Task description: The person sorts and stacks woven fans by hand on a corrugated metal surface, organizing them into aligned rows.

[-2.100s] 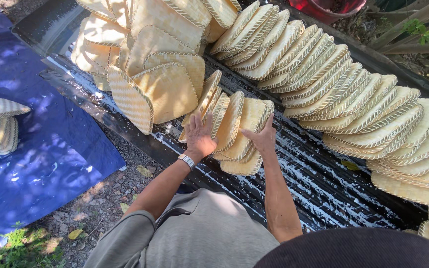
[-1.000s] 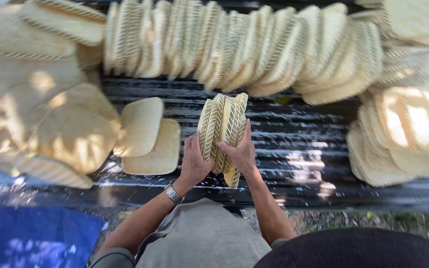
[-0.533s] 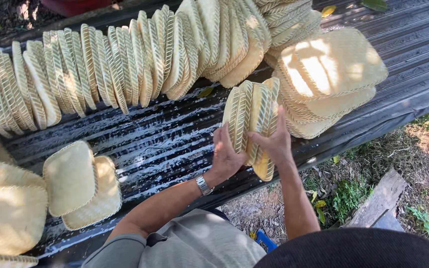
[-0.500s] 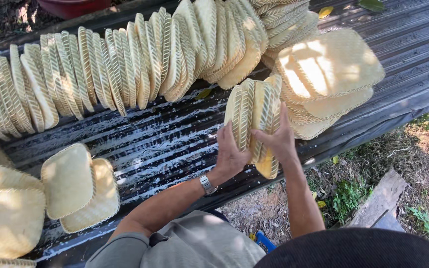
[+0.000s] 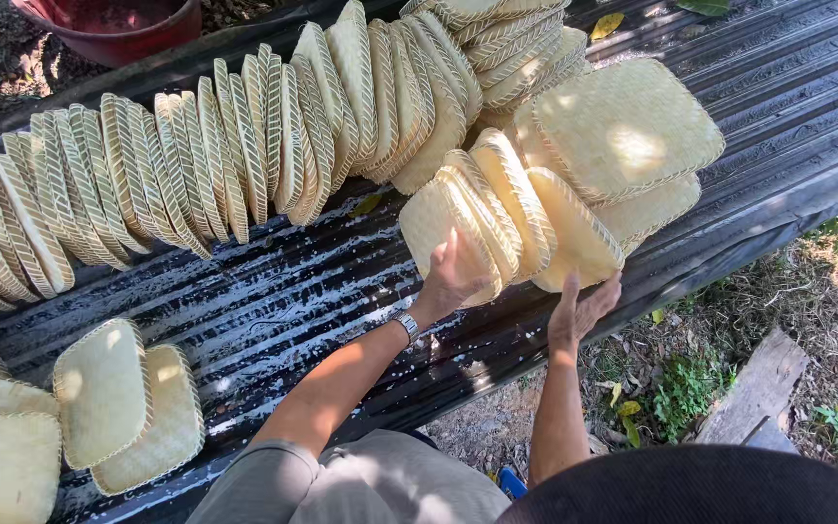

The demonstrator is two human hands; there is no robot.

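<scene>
Head view: left hand (image 5: pixel 453 277), right hand (image 5: pixel 584 309) open-palmed, steadying woven trays (image 5: pixel 506 228) near sheet edge (image 5: pixel 729 257).

Bare dark corrugated metal sheet (image 5: pixel 273 301) lay open between the long row of upright woven bamboo trays (image 5: pixel 196 155) and the flat-lying trays (image 5: pixel 118 408).

Small stack of pale woven bamboo trays (image 5: pixel 506 228), on edge, leaning right against flat-lying trays.
</scene>
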